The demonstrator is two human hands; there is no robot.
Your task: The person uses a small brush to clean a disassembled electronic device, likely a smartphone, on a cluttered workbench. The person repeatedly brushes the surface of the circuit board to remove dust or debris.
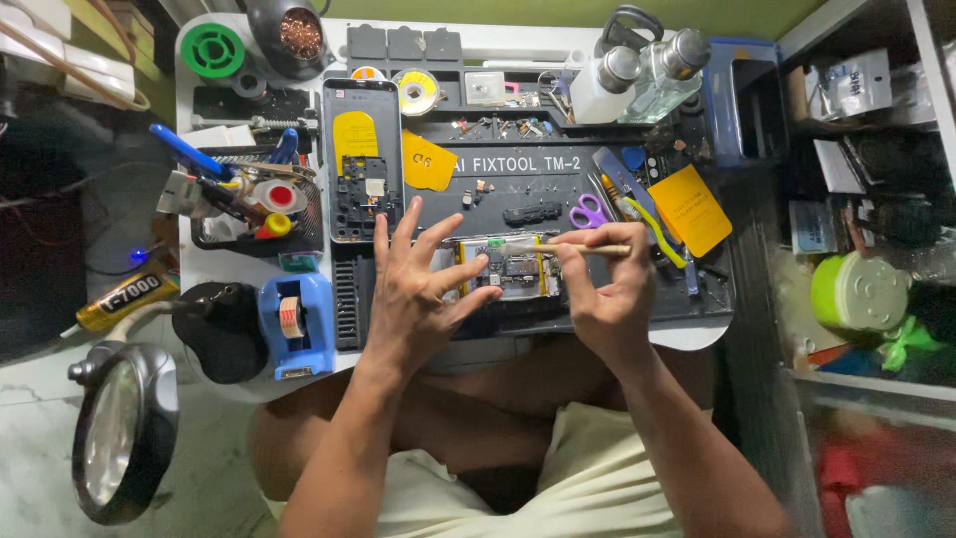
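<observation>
I see one opened phone [510,271], circuit boards bare, lying on the dark repair mat [617,314] at the worktop's near edge. It looks light, stiff and fragile; I'd grip only its frame edges. My left hand [418,289] is spread open, fingertips steadying it. My right hand [609,284] pinches one thin wooden-handled brush [588,248] over it. A second phone frame [363,159], two clear bottles [647,65], one purple scissors [588,211].
</observation>
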